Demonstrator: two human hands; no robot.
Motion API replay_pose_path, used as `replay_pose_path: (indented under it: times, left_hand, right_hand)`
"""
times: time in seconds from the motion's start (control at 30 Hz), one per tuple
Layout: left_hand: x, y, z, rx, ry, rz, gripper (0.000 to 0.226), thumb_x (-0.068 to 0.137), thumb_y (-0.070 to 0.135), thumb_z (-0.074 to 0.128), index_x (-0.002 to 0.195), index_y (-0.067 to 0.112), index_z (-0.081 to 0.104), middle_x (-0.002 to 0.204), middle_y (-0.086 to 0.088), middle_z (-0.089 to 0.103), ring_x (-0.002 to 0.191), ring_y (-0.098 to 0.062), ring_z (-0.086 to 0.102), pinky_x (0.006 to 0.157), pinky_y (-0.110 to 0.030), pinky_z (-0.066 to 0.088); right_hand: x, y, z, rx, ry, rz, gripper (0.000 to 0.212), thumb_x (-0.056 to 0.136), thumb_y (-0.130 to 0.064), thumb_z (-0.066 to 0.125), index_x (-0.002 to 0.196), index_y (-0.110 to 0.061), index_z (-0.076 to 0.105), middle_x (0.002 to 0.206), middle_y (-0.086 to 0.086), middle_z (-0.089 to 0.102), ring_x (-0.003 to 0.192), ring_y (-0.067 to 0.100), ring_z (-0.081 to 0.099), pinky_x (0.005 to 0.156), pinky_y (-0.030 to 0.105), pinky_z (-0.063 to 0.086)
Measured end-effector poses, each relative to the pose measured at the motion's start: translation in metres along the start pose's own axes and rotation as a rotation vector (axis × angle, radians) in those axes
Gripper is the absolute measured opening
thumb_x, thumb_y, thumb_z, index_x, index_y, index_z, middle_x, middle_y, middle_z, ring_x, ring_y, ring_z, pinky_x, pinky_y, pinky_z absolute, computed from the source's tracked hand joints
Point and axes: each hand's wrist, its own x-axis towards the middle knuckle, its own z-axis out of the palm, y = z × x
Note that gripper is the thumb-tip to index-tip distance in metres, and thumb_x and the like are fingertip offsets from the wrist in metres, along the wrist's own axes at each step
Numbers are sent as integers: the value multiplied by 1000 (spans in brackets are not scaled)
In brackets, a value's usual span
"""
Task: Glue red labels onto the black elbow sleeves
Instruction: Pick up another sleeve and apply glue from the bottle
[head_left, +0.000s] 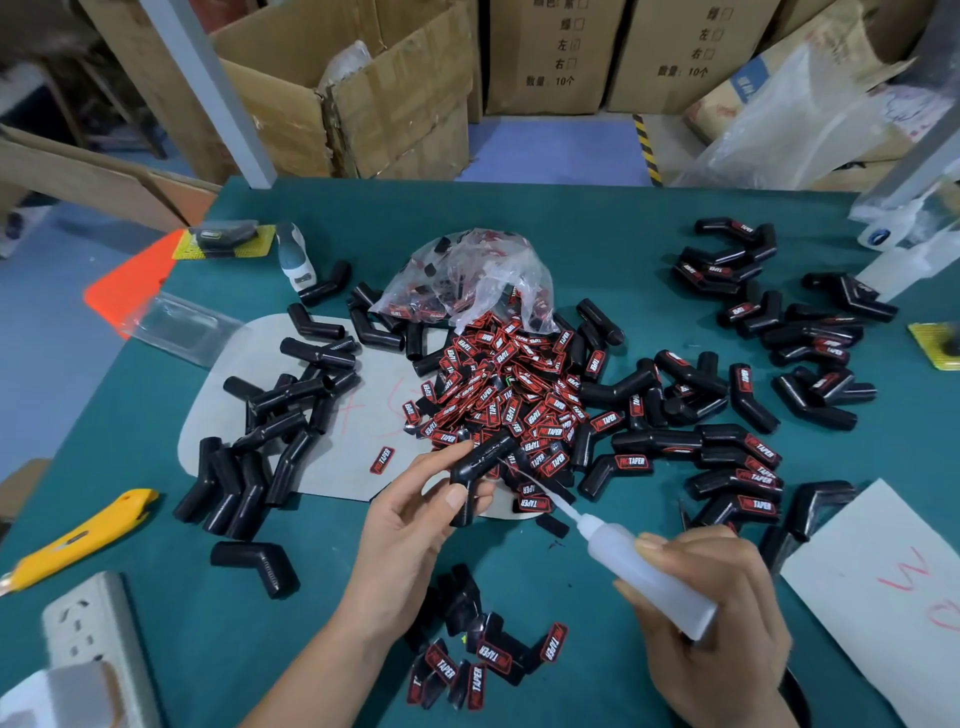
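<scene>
Far left, near table (322, 623) edge: yellow utility knife (83, 535), long axis running low-left to up-right, w/ a white power strip (98, 639) below it. Unlabelled black sleeves (270, 415) heaped on a grey board (358, 431), lying every which way; one lone sleeve (254, 566) sits apart on bare green cloth nearer the person.

Left hand (410, 525) grips the held sleeve (480, 467) btwn thumb and fingers: an L-shape, one leg pointing up-right toward the label pile (514, 395), other leg pointing down. Clear bag (467, 275) sits behind that pile.

Right hand (717, 613) wraps round the glue bottle (644, 571); bottle axis runs low-right to up-left, thin nozzle tip at or just beside the held sleeve, contact unclear.

Small cluster of labels (483, 660) btwn the wrists. Open cloth mostly near-left, btwn lone sleeve and left forearm.

Right: labelled sleeves (737, 467) in loose rows, more farther back; white paper (893, 582) at near-right edge.
</scene>
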Motion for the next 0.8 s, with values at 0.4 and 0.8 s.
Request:
replay_pose_path:
  times: [0.4, 0.8]
  left_hand:
    - [0, 0, 0, -3, -2, -15, 60, 82, 40, 90, 134, 17, 71, 118, -18, 75, 108, -30, 74, 98, -38, 58]
    - [-1, 0, 2, 19, -3, -6, 60, 78, 41, 93, 130, 18, 74, 124, -19, 72, 108, -34, 74, 96, -37, 58]
  right_hand:
    - [-1, -4, 2, 10, -12, -7, 18, 102, -25, 66, 120, -23, 66, 101, -3, 55, 83, 13, 55, 82, 19, 46]
    - [1, 4, -2, -1, 13, 0, 22, 103, -29, 66, 117, -13, 63, 102, -1, 56, 88, 9, 59, 79, 22, 47]
